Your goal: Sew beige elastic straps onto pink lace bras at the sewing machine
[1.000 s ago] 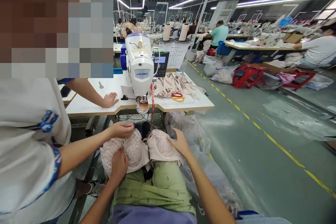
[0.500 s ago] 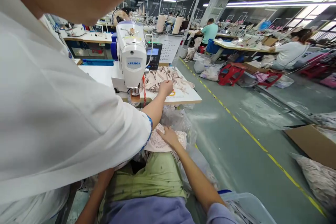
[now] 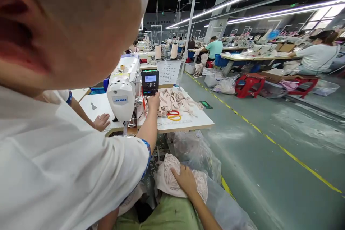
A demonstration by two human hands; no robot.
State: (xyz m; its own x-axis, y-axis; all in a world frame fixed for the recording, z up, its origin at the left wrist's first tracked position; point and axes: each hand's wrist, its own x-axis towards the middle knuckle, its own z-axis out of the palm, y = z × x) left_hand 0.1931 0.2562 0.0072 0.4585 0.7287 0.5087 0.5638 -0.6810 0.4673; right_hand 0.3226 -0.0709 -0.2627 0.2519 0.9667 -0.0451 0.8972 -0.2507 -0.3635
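Observation:
My right hand [image 3: 185, 180] lies over a pale pink lace fabric piece [image 3: 171, 181] on my lap, thumb apart from the fingers. My left hand is hidden behind the white sleeve of a person leaning in from the left; only a bit of my left forearm [image 3: 108, 220] shows. That person's right hand [image 3: 154, 102] touches the lower edge of the control panel [image 3: 150, 82] beside the sewing machine [image 3: 120, 97]. Their left hand [image 3: 101, 122] lies flat on the white table [image 3: 93, 116], left of the machine.
Beige fabric strips [image 3: 175, 100] are heaped on the table, with red-and-yellow-handled scissors [image 3: 174, 115] at their front. Two thread cones [image 3: 174, 50] stand behind. A clear plastic bag [image 3: 194, 151] hangs below the table edge. Red stools [image 3: 249, 85] and other workers are farther right.
The other person's right hand has moved from the fabric strips to the control panel, and their left hand now shows on the table. The view has shifted; my right hand stays on the lace.

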